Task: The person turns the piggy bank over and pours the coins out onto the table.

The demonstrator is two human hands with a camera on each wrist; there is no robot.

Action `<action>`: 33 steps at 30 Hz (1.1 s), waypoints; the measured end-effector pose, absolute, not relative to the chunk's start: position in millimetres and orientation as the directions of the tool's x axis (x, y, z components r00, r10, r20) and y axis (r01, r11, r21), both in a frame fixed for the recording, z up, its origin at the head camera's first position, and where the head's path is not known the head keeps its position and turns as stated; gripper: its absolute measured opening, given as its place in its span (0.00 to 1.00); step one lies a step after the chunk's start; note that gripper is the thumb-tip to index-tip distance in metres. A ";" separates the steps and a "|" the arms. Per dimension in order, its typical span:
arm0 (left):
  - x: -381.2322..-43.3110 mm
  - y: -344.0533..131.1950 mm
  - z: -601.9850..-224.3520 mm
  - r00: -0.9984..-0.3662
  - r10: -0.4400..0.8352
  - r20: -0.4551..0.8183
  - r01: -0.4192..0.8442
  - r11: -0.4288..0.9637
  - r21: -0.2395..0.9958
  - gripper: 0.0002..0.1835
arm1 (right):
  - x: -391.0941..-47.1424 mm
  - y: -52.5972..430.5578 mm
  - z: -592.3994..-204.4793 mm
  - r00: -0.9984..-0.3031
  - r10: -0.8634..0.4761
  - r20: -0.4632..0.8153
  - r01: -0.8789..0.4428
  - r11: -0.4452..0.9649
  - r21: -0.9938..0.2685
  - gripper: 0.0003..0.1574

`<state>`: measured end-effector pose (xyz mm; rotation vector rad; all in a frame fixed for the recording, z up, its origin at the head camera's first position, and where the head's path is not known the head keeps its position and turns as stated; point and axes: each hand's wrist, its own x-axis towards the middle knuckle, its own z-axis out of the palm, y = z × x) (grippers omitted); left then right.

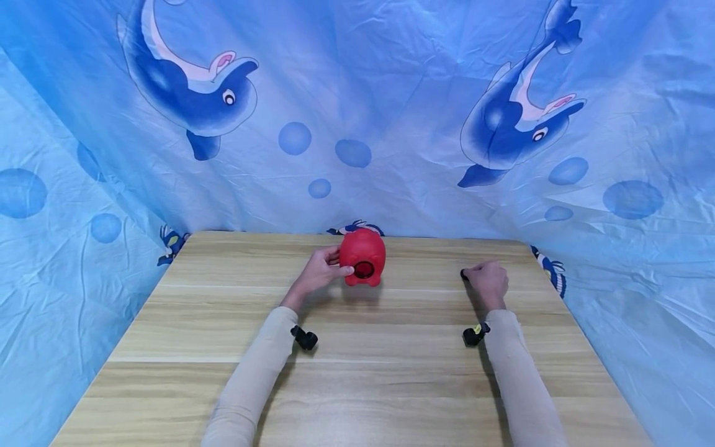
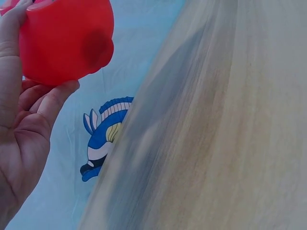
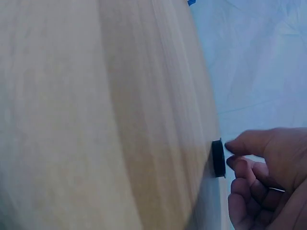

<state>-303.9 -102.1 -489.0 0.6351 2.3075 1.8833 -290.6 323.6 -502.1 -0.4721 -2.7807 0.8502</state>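
A red piggy bank (image 1: pixel 362 248) is raised a little above the table in my left hand (image 1: pixel 323 270), its dark round opening (image 1: pixel 364 269) facing me. The thumb lies beside that opening, and the other fingers curl round the left side of the body. In the left wrist view part of the piggy bank (image 2: pixel 72 43) is cut off by the frame. Over the right part of the table, my right hand (image 1: pixel 489 279) pinches a small round black plug (image 3: pixel 218 158) at the fingertips. From the head only a dark sliver of the plug (image 1: pixel 464 274) shows.
The wood-grain table (image 1: pixel 357 385) extends under both forearms. Behind and beside it hangs a blue cloth backdrop (image 1: pixel 402 161) printed with dolphins and bubbles. A small black camera (image 1: pixel 304 338) is strapped to the left wrist and another camera (image 1: pixel 475 335) to the right.
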 end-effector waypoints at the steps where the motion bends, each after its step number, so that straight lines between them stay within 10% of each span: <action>1: -304.0 -102.4 -489.4 -0.909 0.372 0.187 0.255 0.140 0.957 0.36 | -290.4 323.5 -501.3 -0.929 0.357 0.094 0.244 0.785 -0.570 0.18; 21: -302.1 -100.9 -501.1 -0.880 0.302 0.368 0.388 0.008 0.922 0.46 | -292.0 283.8 -482.7 -0.928 0.226 0.298 -0.065 0.688 -0.723 0.14; 33: -292.2 -97.0 -495.3 -0.872 0.277 0.403 0.428 0.033 0.903 0.47 | -293.4 244.9 -468.4 -0.992 -0.128 0.015 -0.062 0.371 -0.926 0.28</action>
